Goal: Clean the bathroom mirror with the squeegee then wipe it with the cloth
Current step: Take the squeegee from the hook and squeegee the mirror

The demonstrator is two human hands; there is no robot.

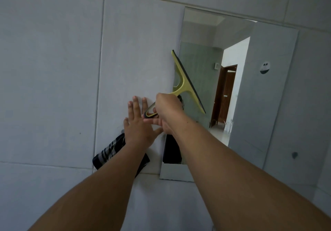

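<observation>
A frameless mirror point(250, 105) hangs on the grey tiled wall at the right. My right hand point(165, 109) grips the handle of a yellow-green squeegee point(186, 82) with a black rubber blade. The blade lies slanted over the mirror's left edge. My left hand point(138, 125) is flat on the wall tile just left of the mirror, fingers spread, holding nothing. A dark checked cloth point(109, 152) hangs on the wall below my left hand, partly hidden by my left forearm.
Grey wall tiles point(53, 78) fill the left and top. The mirror reflects a doorway with a brown door point(225, 94) and a small round wall fitting point(265, 67). A dark mark point(294, 155) sits at the mirror's lower right.
</observation>
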